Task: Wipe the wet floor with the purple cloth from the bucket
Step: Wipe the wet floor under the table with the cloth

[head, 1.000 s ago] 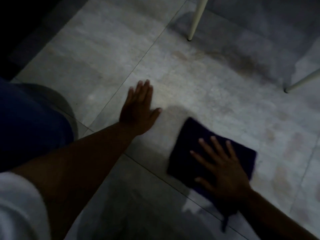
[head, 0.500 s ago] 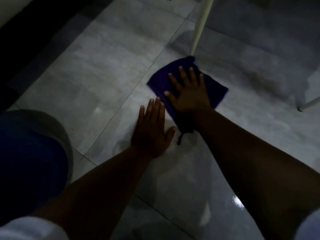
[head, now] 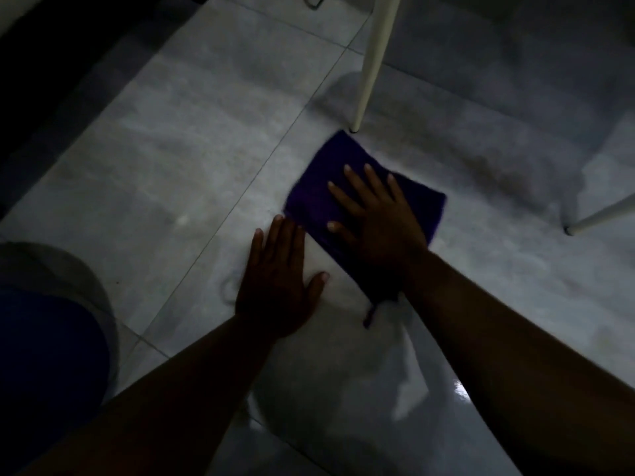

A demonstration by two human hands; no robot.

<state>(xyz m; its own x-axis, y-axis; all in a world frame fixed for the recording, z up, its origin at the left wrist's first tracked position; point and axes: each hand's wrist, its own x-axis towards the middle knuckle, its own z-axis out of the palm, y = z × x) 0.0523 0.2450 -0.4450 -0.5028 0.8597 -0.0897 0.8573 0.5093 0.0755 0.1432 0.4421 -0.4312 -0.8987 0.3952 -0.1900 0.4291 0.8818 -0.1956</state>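
Observation:
The purple cloth [head: 319,187] lies folded flat on the grey tiled floor [head: 192,159], its far corner just short of a white chair leg. My right hand [head: 374,214] presses flat on it, fingers spread, palm covering its near half. My left hand [head: 278,280] rests flat on the bare tile right beside the cloth's near left edge, fingers together and pointing away, holding nothing. A wet sheen shows on the tiles near me [head: 457,389]. No bucket can be made out for certain.
A white chair leg [head: 371,63] stands just beyond the cloth. A second white leg [head: 601,214] slants in at the right. My knee in dark blue cloth [head: 44,355] fills the lower left. Dark shadow covers the upper left corner.
My right hand swept the cloth from the near right up toward the white chair leg, then slid it slightly right. My left hand stayed planted on the tile.

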